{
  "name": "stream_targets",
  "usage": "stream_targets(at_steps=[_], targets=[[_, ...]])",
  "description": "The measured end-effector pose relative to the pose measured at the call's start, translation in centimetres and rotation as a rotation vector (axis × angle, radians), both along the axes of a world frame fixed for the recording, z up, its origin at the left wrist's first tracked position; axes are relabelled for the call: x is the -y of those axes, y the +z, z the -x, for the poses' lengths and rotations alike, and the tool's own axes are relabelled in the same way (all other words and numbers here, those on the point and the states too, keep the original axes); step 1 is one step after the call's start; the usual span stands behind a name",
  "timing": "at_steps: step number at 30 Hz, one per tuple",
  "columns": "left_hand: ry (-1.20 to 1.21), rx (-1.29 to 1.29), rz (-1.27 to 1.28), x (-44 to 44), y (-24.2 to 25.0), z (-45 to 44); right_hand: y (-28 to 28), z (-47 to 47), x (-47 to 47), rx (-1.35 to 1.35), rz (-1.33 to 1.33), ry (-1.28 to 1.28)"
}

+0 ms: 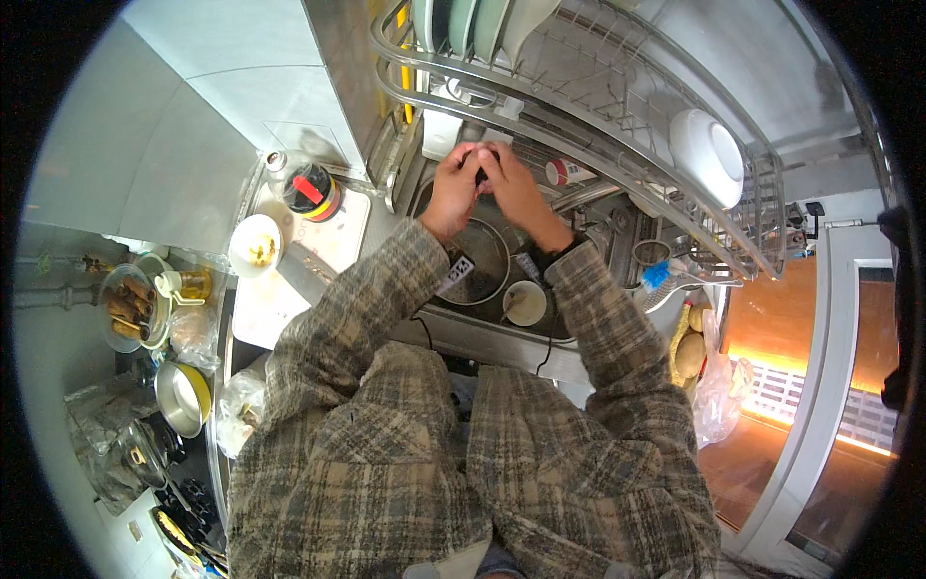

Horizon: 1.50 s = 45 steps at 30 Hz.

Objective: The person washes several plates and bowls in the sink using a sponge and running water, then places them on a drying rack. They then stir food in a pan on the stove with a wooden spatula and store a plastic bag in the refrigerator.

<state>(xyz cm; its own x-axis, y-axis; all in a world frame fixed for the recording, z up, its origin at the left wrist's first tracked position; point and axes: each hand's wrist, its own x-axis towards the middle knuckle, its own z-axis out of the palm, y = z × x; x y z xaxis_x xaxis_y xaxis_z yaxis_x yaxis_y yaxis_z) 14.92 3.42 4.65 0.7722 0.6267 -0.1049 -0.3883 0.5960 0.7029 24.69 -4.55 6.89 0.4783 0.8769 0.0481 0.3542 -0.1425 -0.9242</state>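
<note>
Both hands meet above the back of the sink (pixel 499 318). My left hand (pixel 454 189) and my right hand (pixel 512 187) close around a small dark object (pixel 486 163), mostly hidden by the fingers; its kind I cannot tell. Below them a round metal pan (pixel 474 264) lies in the sink, and a small pale bowl (pixel 524 303) with a utensil in it stands to its right. A red-and-white container (pixel 568 172) lies behind my right hand. Straight behind the fingers is a white bottle (pixel 440 130).
Overhead runs a metal dish rack (pixel 579 108) with plates and a white bowl (pixel 705 158). At left are a cutting board (pixel 349 233), a cleaver (pixel 305 273), a white bowl with food (pixel 255 246) and a bottle of dark liquid (pixel 312 192). A blue-headed brush (pixel 656 275) is at right.
</note>
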Motion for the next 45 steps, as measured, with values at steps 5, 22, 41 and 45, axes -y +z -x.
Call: stream_targets(at_steps=[5,22,41,45], targets=[[0.168,-0.027,-0.036,3.6,1.6,2.7,-0.3,6.8,1.9,-0.002,-0.319,-0.22],[0.26,-0.179,-0.818,8.2,2.9,7.3,-1.0,10.5,7.2,-0.947,-0.356,-0.062],[0.29,-0.425,-1.337,12.2,-4.2,9.3,-7.2,10.1,11.6,-1.37,-0.19,-0.074],[0.194,-0.641,-1.239,9.6,-6.0,9.3,-7.2,10.8,11.5,-1.296,-0.157,-0.094]])
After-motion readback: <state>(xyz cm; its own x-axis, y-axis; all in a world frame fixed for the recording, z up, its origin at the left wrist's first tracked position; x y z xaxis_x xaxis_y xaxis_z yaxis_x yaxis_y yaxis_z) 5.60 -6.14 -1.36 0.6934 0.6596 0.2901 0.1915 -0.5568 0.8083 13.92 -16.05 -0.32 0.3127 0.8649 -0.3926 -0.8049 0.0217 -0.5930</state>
